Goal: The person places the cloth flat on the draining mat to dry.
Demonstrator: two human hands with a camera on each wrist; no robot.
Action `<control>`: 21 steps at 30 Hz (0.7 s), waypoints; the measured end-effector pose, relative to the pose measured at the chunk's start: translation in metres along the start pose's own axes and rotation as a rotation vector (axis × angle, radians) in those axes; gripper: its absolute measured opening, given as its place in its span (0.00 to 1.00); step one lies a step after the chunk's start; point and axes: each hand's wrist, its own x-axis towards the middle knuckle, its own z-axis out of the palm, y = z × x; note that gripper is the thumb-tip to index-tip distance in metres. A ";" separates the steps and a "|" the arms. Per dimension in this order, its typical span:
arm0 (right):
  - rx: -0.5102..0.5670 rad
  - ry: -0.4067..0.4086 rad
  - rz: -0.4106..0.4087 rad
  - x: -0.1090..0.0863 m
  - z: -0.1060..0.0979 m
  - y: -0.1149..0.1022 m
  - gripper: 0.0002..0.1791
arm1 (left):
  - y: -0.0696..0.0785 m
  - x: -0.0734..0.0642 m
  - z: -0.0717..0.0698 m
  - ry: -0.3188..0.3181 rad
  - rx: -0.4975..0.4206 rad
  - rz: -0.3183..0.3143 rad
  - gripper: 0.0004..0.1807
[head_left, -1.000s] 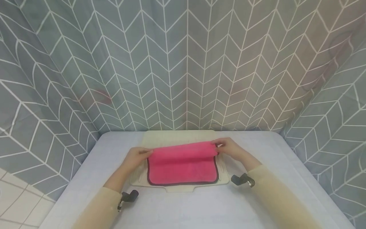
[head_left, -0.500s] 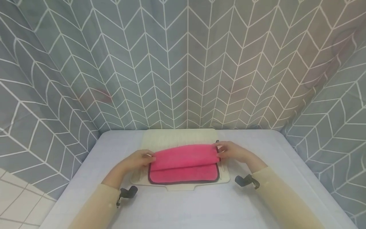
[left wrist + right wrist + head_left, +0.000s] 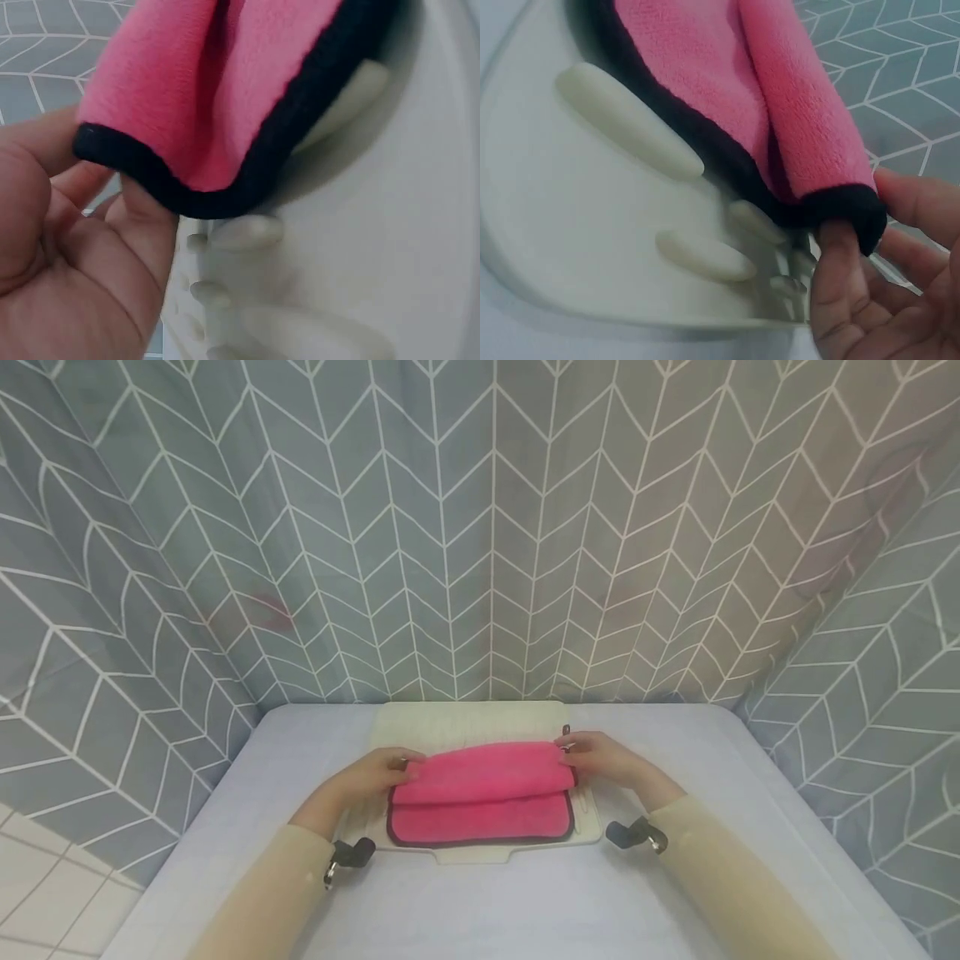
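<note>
A pink towel [image 3: 480, 820] with dark edging lies on a cream washboard [image 3: 468, 720]. Its far part is folded over toward me, leaving a strip of the near part showing. At the left end of the fold, my left hand [image 3: 371, 772] pinches the towel between thumb and fingers. My right hand [image 3: 609, 760] grips the opposite end. The right wrist view shows the rolled end of the towel [image 3: 810, 112] between thumb and fingers. In the left wrist view, the dark-edged corner of the towel [image 3: 202, 150] droops over the washboard's raised knobs.
A white cloth covers the table [image 3: 487, 910] under the washboard. Grey curtains [image 3: 480, 527] with white chevron lines stand behind it and on both sides. Dark clip-like mounts sit at the left cuff [image 3: 351, 853] and right cuff [image 3: 633, 833]. White tiles [image 3: 52, 885] show at lower left.
The towel's raised far part has come down toward me and lies folded over the near part. Lately the left hand has shifted slightly right; the right hand stays near its end.
</note>
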 end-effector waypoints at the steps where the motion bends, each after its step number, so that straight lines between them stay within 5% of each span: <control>1: -0.020 0.014 0.003 0.001 0.001 0.000 0.26 | 0.001 0.000 0.000 0.002 0.006 0.011 0.28; 5: -0.100 0.058 -0.026 0.003 0.001 -0.003 0.25 | 0.006 -0.002 0.000 0.059 0.036 0.039 0.33; 14: -0.071 0.146 -0.070 0.007 -0.003 -0.009 0.28 | 0.015 -0.003 -0.007 0.152 0.086 0.074 0.40; 21: -0.086 0.252 -0.093 0.019 -0.008 -0.018 0.31 | 0.014 0.011 -0.012 0.248 0.156 0.156 0.41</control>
